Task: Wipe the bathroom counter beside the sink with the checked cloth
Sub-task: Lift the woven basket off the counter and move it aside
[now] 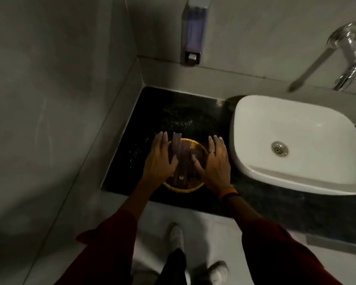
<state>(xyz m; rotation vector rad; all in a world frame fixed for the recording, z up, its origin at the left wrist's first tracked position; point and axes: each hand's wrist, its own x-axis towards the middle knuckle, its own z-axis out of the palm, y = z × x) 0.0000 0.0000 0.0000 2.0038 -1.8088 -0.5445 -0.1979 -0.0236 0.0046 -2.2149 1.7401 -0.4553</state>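
A round woven basket point(194, 187) with dark slim boxes point(182, 161) in it sits on the black speckled counter point(173, 112), left of the white sink point(296, 145). My left hand point(159, 159) lies against the basket's left side, fingers straight, thumb on a box. My right hand point(216, 161), with a ring, rests against its right side, thumb on the boxes. Whether the hands grip the basket or only touch it is unclear. No checked cloth is in view.
A grey wall point(60, 99) closes the counter on the left. A soap dispenser point(194, 31) hangs on the back wall above the counter, and a chrome tap point(345, 56) sticks out over the sink. Below the counter edge are my shoes on a pale floor point(203, 233).
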